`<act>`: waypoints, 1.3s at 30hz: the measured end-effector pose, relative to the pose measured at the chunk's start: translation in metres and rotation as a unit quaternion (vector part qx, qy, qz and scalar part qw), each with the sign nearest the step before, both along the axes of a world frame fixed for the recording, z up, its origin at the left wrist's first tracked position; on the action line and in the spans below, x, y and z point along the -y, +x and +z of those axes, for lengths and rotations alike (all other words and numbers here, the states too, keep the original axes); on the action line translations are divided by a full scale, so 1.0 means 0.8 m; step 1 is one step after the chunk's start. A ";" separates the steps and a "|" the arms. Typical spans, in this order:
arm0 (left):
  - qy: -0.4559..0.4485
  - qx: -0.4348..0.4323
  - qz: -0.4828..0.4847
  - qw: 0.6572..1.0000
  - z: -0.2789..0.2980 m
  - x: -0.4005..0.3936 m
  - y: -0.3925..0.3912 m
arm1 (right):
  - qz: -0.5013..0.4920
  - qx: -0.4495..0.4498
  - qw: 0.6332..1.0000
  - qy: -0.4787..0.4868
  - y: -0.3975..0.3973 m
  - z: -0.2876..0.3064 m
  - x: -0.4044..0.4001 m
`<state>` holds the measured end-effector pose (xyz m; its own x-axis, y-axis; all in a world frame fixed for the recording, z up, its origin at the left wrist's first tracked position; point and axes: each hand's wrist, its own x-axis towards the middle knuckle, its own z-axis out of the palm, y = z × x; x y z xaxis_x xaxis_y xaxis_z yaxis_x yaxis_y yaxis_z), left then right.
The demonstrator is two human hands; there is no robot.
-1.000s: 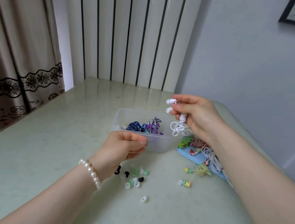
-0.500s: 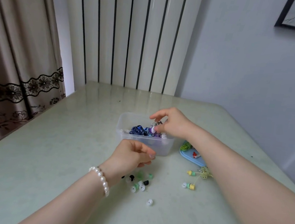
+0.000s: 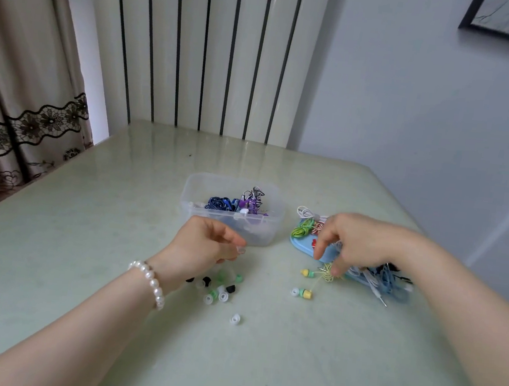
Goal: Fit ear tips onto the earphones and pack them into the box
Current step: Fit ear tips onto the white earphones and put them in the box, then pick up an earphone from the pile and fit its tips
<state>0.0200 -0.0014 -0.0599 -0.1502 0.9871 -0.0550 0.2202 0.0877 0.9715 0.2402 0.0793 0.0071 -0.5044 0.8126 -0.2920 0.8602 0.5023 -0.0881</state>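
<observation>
A clear plastic box [image 3: 279, 218] stands mid-table with blue, purple and white coiled earphones inside. My left hand [image 3: 206, 241] hovers in front of it, thumb and finger pinched on a small clear ear tip [image 3: 240, 250]. Below that hand lies a scatter of loose ear tips [image 3: 218, 288] in white, green and black, with one white tip [image 3: 235, 319] apart. My right hand [image 3: 355, 241] reaches down with fingers spread, a fingertip touching the coil of the yellow earphones [image 3: 328, 270]. Its two yellow buds [image 3: 305, 282] lie on the table.
A blue lid [image 3: 302, 247] right of the box carries more coiled earphones, green, red-white and white; blue and white cables spill under my right wrist. A curtain hangs at the left table edge. Walls close the far and right sides.
My right hand lowered the white earphones into the box, let them go, then moved right and down onto the yellow earphones. My left hand stayed nearly still.
</observation>
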 end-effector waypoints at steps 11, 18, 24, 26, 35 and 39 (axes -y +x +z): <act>0.008 -0.029 -0.001 1.000 0.000 0.000 -0.004 | 0.065 -0.094 0.992 0.053 -0.003 -0.054 0.030; 0.022 -0.107 0.001 0.994 0.003 -0.002 -0.023 | 0.074 -0.225 0.972 0.001 0.002 -0.074 0.018; 0.046 -0.263 -0.075 0.961 -0.008 0.004 0.003 | 0.037 -0.343 0.937 -0.048 0.007 -0.072 0.021; 0.071 -0.354 -0.086 0.929 -0.013 0.004 0.010 | 0.019 -0.389 0.920 -0.052 0.008 -0.072 0.022; 0.108 -0.437 -0.071 0.890 -0.017 0.005 0.012 | -0.022 -0.473 0.878 -0.069 -0.001 -0.074 0.027; 0.128 -0.354 -0.036 0.926 -0.010 0.005 0.011 | -0.031 -0.482 0.873 -0.058 -0.014 -0.058 0.025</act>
